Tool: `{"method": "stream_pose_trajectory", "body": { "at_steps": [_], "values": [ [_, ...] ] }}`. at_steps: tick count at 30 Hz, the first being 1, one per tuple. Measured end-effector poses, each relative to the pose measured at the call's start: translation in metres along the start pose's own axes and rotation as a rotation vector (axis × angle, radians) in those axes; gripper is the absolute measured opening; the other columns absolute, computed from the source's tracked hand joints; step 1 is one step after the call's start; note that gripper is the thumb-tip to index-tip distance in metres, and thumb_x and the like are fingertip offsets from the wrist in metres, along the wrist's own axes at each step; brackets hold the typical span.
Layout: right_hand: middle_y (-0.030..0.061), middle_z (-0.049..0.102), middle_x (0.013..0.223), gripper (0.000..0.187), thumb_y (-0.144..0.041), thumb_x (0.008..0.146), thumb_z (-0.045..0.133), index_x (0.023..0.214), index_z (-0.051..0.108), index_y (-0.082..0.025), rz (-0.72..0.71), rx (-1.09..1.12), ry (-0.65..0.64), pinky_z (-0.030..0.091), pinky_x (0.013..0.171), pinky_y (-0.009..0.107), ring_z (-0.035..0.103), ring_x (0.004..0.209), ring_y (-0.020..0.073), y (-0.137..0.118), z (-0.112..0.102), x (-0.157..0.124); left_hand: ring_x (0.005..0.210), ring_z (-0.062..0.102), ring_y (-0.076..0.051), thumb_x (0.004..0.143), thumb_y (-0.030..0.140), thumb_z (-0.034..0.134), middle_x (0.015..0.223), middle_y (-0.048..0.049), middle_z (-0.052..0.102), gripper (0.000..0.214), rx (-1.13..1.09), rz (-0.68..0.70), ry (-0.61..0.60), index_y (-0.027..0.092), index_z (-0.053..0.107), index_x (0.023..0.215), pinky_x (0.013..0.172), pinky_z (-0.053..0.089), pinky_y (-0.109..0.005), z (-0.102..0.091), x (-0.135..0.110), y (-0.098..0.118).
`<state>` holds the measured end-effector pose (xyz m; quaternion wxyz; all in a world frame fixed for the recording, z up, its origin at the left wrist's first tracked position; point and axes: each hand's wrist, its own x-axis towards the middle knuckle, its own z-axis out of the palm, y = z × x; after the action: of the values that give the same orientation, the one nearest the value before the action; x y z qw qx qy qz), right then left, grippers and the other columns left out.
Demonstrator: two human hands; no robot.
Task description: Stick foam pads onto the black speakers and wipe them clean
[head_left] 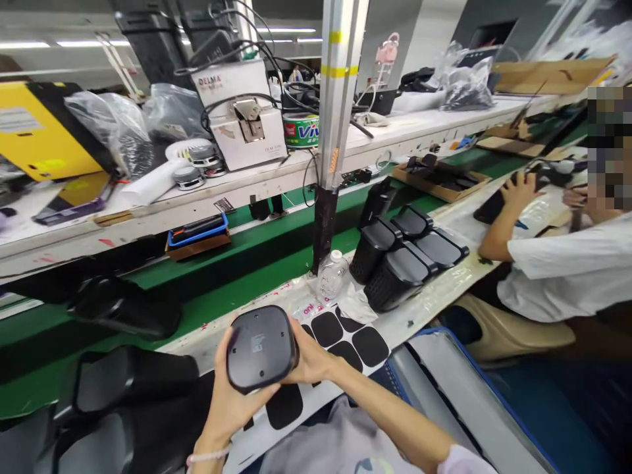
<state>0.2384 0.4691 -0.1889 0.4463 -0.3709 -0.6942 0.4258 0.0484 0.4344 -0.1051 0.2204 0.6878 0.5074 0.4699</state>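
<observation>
Between my two hands is a black plastic housing [261,349], its rounded-square base facing up at me. Small screw holes sit near the edges of the base, and a faint printed label shows at its centre. My left hand [227,401] wraps its left side and near edge. On the right side, my right hand [311,355] grips it, with some fingers hidden behind. Below and beside it lies a white sheet [296,431] bearing several black rounded-square pads [370,347].
Black housings [133,388] stand at lower left, and several more [402,270] at right beside a clear bottle [332,276] and crumpled tissue [356,304]. A metal post [328,131] rises ahead by a green conveyor [217,283]. A co-worker's arm [508,217] reaches in at right.
</observation>
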Motion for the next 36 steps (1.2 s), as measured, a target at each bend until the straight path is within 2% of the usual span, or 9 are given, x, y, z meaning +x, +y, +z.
{"method": "stream_pose_trajectory", "body": {
  "at_steps": [4, 6, 9, 13, 18, 23, 28, 32, 36],
  "values": [
    [0.0180, 0.028, 0.153, 0.123, -0.051, 0.055, 0.085, 0.153, 0.018, -0.020, 0.111, -0.153, -0.051, 0.028, 0.113, 0.050, 0.029, 0.139, 0.0341, 0.019, -0.011, -0.020, 0.130, 0.047, -0.039, 0.056, 0.042, 0.086, 0.144, -0.0150, 0.042, 0.076, 0.185, -0.024, -0.067, 0.024, 0.053, 0.122, 0.103, 0.044, -0.059, 0.005, 0.002, -0.009],
    [0.0146, 0.037, 0.148, 0.100, -0.046, 0.066, 0.079, 0.149, 0.029, -0.021, 0.250, -0.279, 0.068, 0.033, 0.111, 0.048, 0.036, 0.135, 0.0309, 0.034, -0.019, -0.047, 0.132, 0.045, -0.038, 0.055, 0.043, 0.086, 0.147, -0.0150, 0.038, 0.080, 0.191, -0.033, -0.067, 0.024, 0.052, 0.124, 0.104, 0.043, -0.058, 0.009, 0.001, -0.008],
    [0.0160, 0.056, 0.120, 0.045, -0.032, 0.085, 0.055, 0.128, 0.054, -0.017, 0.476, -0.429, 0.259, 0.042, 0.100, 0.055, 0.052, 0.114, 0.0330, 0.057, -0.039, -0.097, 0.135, 0.042, -0.038, 0.057, 0.043, 0.085, 0.149, -0.0145, 0.035, 0.080, 0.178, -0.064, -0.065, 0.024, 0.050, 0.125, 0.106, 0.041, -0.059, 0.011, 0.001, -0.006],
    [0.0155, 0.055, 0.106, 0.030, -0.028, 0.084, 0.053, 0.111, 0.062, -0.017, 0.599, -0.556, 0.323, 0.042, 0.095, 0.057, 0.052, 0.102, 0.0360, 0.080, -0.052, -0.138, 0.137, 0.039, -0.037, 0.058, 0.041, 0.085, 0.150, -0.0148, 0.035, 0.080, 0.137, -0.076, -0.048, 0.024, 0.047, 0.126, 0.109, 0.038, -0.057, 0.012, 0.007, -0.002],
    [0.0155, 0.054, 0.112, 0.038, -0.028, 0.077, 0.067, 0.112, 0.059, -0.017, 0.675, -0.623, 0.298, 0.042, 0.089, 0.054, 0.048, 0.106, 0.0373, 0.093, -0.044, -0.125, 0.138, 0.037, -0.036, 0.058, 0.041, 0.084, 0.149, -0.0139, 0.035, 0.078, 0.093, -0.144, -0.041, 0.024, 0.047, 0.125, 0.113, 0.033, -0.058, 0.016, 0.015, 0.003],
    [0.0104, 0.056, 0.097, 0.009, -0.027, 0.084, 0.060, 0.081, 0.058, -0.019, 0.746, -0.608, 0.278, 0.044, 0.078, 0.044, 0.051, 0.097, 0.0311, 0.100, -0.048, -0.113, 0.137, 0.038, -0.036, 0.054, 0.043, 0.086, 0.145, -0.0131, 0.039, 0.081, 0.094, -0.118, -0.024, 0.023, 0.049, 0.123, 0.114, 0.031, -0.058, 0.015, 0.021, -0.004],
    [0.0077, 0.054, 0.101, 0.007, -0.022, 0.085, 0.060, 0.089, 0.057, -0.017, 0.761, -0.582, 0.316, 0.043, 0.080, 0.038, 0.051, 0.097, 0.0240, 0.109, -0.057, -0.114, 0.135, 0.042, -0.034, 0.056, 0.043, 0.085, 0.143, -0.0130, 0.040, 0.080, 0.086, -0.075, -0.033, 0.023, 0.048, 0.124, 0.111, 0.037, -0.055, 0.014, 0.028, -0.012],
    [0.0041, 0.055, 0.091, 0.011, -0.021, 0.088, 0.053, 0.078, 0.053, -0.017, 0.713, -0.496, 0.318, 0.043, 0.083, 0.037, 0.051, 0.090, 0.0200, 0.110, -0.062, -0.117, 0.133, 0.044, -0.033, 0.058, 0.041, 0.085, 0.143, -0.0138, 0.039, 0.080, 0.072, -0.036, -0.045, 0.024, 0.045, 0.125, 0.108, 0.041, -0.052, 0.015, 0.030, -0.012],
    [0.0032, 0.056, 0.085, 0.010, -0.029, 0.090, 0.048, 0.086, 0.052, -0.022, 0.631, -0.373, 0.305, 0.043, 0.083, 0.037, 0.052, 0.088, 0.0210, 0.103, -0.061, -0.129, 0.133, 0.044, -0.033, 0.058, 0.040, 0.085, 0.144, -0.0139, 0.038, 0.081, 0.060, -0.030, -0.045, 0.024, 0.045, 0.126, 0.108, 0.040, -0.053, 0.015, 0.029, -0.015]
  ]
}}
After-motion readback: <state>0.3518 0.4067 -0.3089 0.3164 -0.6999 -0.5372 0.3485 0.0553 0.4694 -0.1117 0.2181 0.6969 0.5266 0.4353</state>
